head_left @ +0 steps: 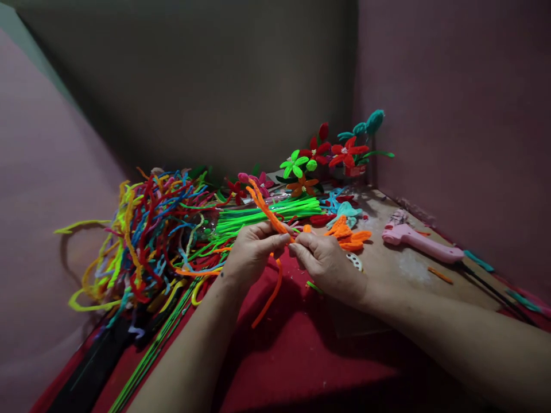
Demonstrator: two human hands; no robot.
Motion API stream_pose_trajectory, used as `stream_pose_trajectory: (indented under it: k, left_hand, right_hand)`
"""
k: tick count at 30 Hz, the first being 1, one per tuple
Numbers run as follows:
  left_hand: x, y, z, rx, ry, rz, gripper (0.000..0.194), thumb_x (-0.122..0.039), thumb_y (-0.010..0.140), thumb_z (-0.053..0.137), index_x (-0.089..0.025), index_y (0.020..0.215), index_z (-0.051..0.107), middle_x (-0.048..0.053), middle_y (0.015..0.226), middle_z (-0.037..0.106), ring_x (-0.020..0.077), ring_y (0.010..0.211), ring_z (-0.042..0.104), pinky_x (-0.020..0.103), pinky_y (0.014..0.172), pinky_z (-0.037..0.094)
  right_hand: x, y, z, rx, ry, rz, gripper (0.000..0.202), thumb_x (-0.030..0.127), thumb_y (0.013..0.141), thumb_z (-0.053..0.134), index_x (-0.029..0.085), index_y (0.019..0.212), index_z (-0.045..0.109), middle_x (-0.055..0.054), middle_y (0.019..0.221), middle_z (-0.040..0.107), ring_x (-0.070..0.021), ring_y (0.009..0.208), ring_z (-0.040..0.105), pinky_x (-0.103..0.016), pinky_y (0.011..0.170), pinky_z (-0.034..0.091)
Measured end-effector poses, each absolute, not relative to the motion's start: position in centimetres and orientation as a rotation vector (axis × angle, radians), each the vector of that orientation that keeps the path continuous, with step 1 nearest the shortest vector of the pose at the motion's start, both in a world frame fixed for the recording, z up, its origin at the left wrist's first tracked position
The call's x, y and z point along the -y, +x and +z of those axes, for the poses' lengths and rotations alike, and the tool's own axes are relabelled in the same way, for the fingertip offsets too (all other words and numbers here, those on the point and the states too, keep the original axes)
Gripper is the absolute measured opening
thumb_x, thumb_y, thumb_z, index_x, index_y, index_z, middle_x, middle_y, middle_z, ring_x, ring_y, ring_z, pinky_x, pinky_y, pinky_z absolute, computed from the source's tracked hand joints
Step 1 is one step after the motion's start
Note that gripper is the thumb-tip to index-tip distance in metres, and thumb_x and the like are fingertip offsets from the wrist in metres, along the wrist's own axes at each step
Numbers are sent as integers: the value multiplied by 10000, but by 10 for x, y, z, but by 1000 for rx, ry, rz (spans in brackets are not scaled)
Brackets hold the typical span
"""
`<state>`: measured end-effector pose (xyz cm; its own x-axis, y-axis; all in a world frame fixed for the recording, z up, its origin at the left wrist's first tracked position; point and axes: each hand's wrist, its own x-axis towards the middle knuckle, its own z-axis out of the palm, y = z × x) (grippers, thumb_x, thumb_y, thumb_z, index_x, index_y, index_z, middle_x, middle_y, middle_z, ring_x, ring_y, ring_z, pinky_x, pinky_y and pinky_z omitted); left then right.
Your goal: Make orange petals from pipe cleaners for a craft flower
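Orange pipe cleaners (267,210) are pinched between my two hands over the red cloth. My left hand (253,249) closes on them with thumb and fingers, and their upper ends rise up and to the left. Right beside it, my right hand (327,261) grips the same pieces near their lower part, its fingers curled. One orange strand (271,298) hangs down below the hands. The exact spot where the fingertips meet is partly hidden. Just beyond my right hand lie finished-looking orange petals (350,235).
A big tangle of coloured pipe cleaners (146,229) sits at the left, beside a bundle of green ones (267,215). Pipe-cleaner flowers (316,152) stand at the back. A pink glue gun (422,241) lies on the board (387,275) at the right. Green stems (157,347) lie front left.
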<state>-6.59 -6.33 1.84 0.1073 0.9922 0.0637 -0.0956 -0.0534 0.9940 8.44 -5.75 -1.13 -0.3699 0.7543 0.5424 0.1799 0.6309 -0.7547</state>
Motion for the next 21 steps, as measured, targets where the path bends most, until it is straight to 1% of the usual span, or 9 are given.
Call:
stream_pose_trajectory:
  k: [4, 9, 13, 17, 19, 21]
  left_hand:
    - [61, -67, 15, -989, 1182, 1187, 180, -186, 629, 709, -110, 790, 689, 45, 654, 625, 103, 544, 538, 231, 556, 408]
    - [63, -66, 17, -964, 1169, 1160, 174, -177, 636, 696, -100, 792, 696, 50, 652, 623, 85, 524, 502, 205, 502, 383]
    - [64, -65, 19, -956, 1200, 1157, 188, -187, 668, 671, -110, 840, 682, 46, 660, 622, 85, 513, 503, 201, 478, 385]
    - [63, -65, 18, -1017, 1126, 1257, 125, -211, 663, 697, -114, 727, 652, 12, 601, 590, 65, 483, 493, 185, 473, 373]
    - [62, -65, 17, -1012, 1075, 1262, 133, -196, 639, 717, -100, 706, 653, 13, 591, 579, 70, 507, 507, 185, 490, 381]
    - [62, -64, 15, -983, 1027, 1247, 152, -190, 628, 726, -90, 724, 665, 24, 610, 583, 78, 540, 523, 186, 506, 391]
  right_hand:
    - [58, 85, -10, 1895, -765, 736, 214, 189, 838, 449, 177, 630, 499, 5, 590, 513, -104, 557, 450, -240, 559, 338]
    - [58, 86, -9, 1906, -754, 697, 202, 175, 836, 446, 179, 652, 529, 3, 596, 525, -109, 568, 462, -240, 566, 337]
    - [58, 87, -9, 1926, -741, 697, 218, 181, 847, 440, 180, 647, 526, 11, 574, 509, -103, 545, 443, -242, 562, 328]
    - [58, 86, -9, 1935, -762, 715, 223, 161, 834, 445, 172, 616, 490, 9, 580, 495, -100, 549, 430, -245, 556, 319]
    - [58, 85, -9, 1882, -755, 760, 159, 158, 819, 467, 167, 669, 518, -3, 643, 530, -107, 601, 461, -245, 592, 347]
    - [58, 84, -9, 1805, -726, 823, 92, 159, 808, 485, 160, 752, 558, -15, 708, 564, -115, 660, 494, -250, 649, 381]
